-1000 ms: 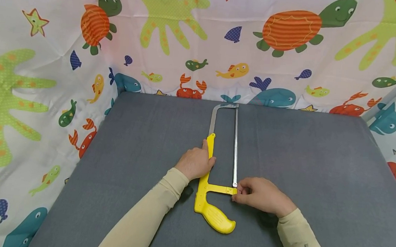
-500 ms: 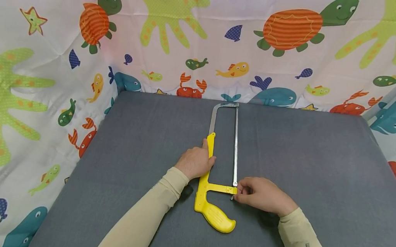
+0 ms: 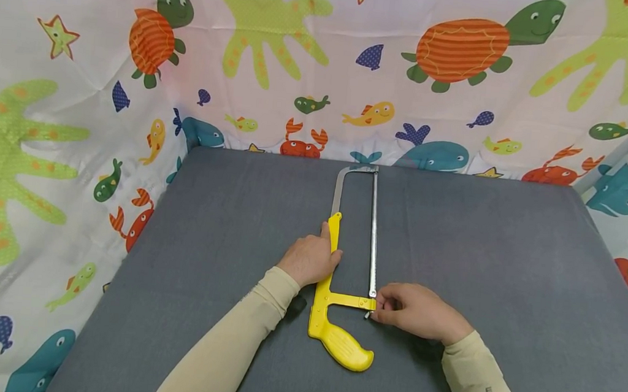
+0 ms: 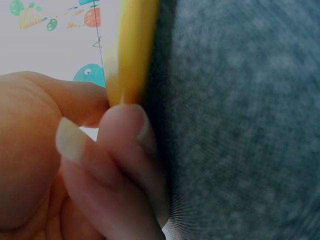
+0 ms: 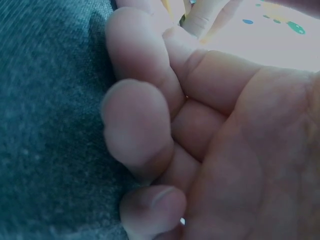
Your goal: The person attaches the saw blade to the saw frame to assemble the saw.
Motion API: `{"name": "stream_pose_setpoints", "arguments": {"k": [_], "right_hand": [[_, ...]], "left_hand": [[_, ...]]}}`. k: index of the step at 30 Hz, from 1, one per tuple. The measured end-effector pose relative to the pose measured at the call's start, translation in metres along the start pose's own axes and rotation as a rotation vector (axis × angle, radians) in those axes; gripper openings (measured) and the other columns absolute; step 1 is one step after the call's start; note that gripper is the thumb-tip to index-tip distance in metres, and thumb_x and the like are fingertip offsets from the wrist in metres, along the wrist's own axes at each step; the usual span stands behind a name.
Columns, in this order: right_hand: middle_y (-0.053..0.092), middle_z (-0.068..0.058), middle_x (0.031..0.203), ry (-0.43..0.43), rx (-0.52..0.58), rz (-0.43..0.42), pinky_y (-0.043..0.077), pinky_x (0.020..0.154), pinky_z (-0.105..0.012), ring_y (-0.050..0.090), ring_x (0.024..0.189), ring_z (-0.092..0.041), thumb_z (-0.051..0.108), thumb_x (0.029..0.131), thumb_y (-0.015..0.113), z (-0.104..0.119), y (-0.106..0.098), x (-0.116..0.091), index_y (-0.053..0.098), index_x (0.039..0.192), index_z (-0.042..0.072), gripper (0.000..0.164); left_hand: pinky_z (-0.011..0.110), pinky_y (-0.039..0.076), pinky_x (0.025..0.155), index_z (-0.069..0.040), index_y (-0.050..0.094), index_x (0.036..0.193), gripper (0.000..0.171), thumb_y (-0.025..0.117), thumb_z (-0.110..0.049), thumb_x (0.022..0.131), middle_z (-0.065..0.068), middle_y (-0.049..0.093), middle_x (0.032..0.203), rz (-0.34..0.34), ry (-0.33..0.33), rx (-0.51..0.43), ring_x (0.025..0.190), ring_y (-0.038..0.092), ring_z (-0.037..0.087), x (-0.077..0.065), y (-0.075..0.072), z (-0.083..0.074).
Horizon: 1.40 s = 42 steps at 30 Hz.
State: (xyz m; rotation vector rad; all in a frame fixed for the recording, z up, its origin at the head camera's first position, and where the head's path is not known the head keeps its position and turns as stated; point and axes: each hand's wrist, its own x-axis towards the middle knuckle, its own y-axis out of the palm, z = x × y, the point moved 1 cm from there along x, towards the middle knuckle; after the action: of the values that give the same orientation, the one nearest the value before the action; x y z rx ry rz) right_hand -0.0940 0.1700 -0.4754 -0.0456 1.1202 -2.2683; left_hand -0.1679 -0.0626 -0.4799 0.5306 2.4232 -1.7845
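A hacksaw with a yellow frame and handle lies on the grey cloth in the head view, its silver blade on the right side. My left hand grips the yellow frame, index finger along its outer edge. The left wrist view shows the frame's yellow bar right at the curled fingers. At the blade's lower end, the thumb and fingertips of my right hand pinch the end of the yellow crosspiece. A small silver fastener tip shows just below it. In the right wrist view, curled fingers hide the pinched part.
A grey cloth-covered table extends around the saw. White fabric printed with sea animals hangs along the back and both sides. The saw's far end lies close to the table's back edge.
My right thumb has shifted slightly to the right, and the small silver tip below the crosspiece has come into sight. The left hand and the hacksaw stay in place.
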Motion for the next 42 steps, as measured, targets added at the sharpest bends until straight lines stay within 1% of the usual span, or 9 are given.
{"name": "stream_pose_setpoints", "arguments": {"k": [8,14,19,21,28,34,42], "right_hand": [[0.052,0.012,0.066,0.008,0.017,0.012,0.036,0.056,-0.022,0.048,0.058,-0.005,0.035,0.088,0.076,0.0000,-0.0004,0.0002,0.063,0.079,0.029,0.017],[0.051,0.011,0.066,0.004,0.035,0.012,0.036,0.056,-0.022,0.047,0.058,-0.005,0.033,0.089,0.076,-0.0007,-0.0005,0.0000,0.063,0.081,0.028,0.016],[0.052,0.012,0.066,0.004,0.004,-0.003,0.036,0.056,-0.022,0.046,0.058,-0.004,0.029,0.088,0.077,-0.0012,0.0005,0.0003,0.065,0.082,0.029,0.013],[0.052,0.012,0.066,0.002,-0.008,-0.010,0.036,0.056,-0.022,0.046,0.058,-0.004,0.030,0.087,0.078,-0.0018,0.0005,0.0005,0.065,0.082,0.029,0.014],[0.051,0.011,0.066,0.012,0.006,-0.006,0.036,0.056,-0.023,0.046,0.058,-0.004,0.032,0.085,0.080,-0.0024,-0.0004,0.0007,0.065,0.081,0.028,0.016],[0.053,0.011,0.066,0.026,0.002,0.011,0.037,0.056,-0.023,0.047,0.058,-0.005,0.031,0.084,0.081,-0.0020,-0.0004,0.0011,0.066,0.082,0.030,0.015],[0.052,0.011,0.065,0.044,-0.019,-0.018,0.038,0.058,-0.023,0.048,0.058,-0.005,0.032,0.081,0.084,-0.0003,0.0008,0.0015,0.066,0.080,0.030,0.018]], "left_hand": [[0.029,0.042,0.047,-0.001,0.016,0.161,0.080,0.050,-0.046,0.104,0.003,0.057,0.062,0.007,-0.004,-0.003,0.048,0.054,0.018,0.0009,0.0008,0.0008],[0.029,0.043,0.048,-0.001,0.017,0.161,0.080,0.050,-0.046,0.103,0.003,0.059,0.064,0.001,-0.005,-0.010,0.050,0.056,0.018,-0.0001,-0.0003,0.0005],[0.029,0.043,0.047,-0.002,0.017,0.161,0.080,0.050,-0.046,0.103,0.003,0.059,0.064,0.005,-0.008,-0.006,0.050,0.055,0.018,-0.0002,-0.0004,0.0003],[0.029,0.043,0.047,-0.002,0.017,0.161,0.080,0.050,-0.046,0.103,0.003,0.058,0.064,0.005,-0.007,-0.005,0.049,0.055,0.018,-0.0001,-0.0005,0.0003],[0.029,0.044,0.048,0.000,0.017,0.161,0.080,0.050,-0.045,0.104,0.004,0.059,0.064,-0.003,0.004,-0.003,0.051,0.056,0.018,-0.0007,-0.0012,0.0004],[0.029,0.043,0.047,-0.002,0.016,0.161,0.080,0.049,-0.046,0.104,0.003,0.059,0.064,0.005,-0.005,-0.003,0.050,0.055,0.018,-0.0001,-0.0008,0.0003],[0.029,0.042,0.047,-0.002,0.017,0.161,0.080,0.051,-0.046,0.103,0.004,0.059,0.064,-0.001,-0.017,-0.006,0.049,0.055,0.019,-0.0001,0.0000,-0.0008]]}}
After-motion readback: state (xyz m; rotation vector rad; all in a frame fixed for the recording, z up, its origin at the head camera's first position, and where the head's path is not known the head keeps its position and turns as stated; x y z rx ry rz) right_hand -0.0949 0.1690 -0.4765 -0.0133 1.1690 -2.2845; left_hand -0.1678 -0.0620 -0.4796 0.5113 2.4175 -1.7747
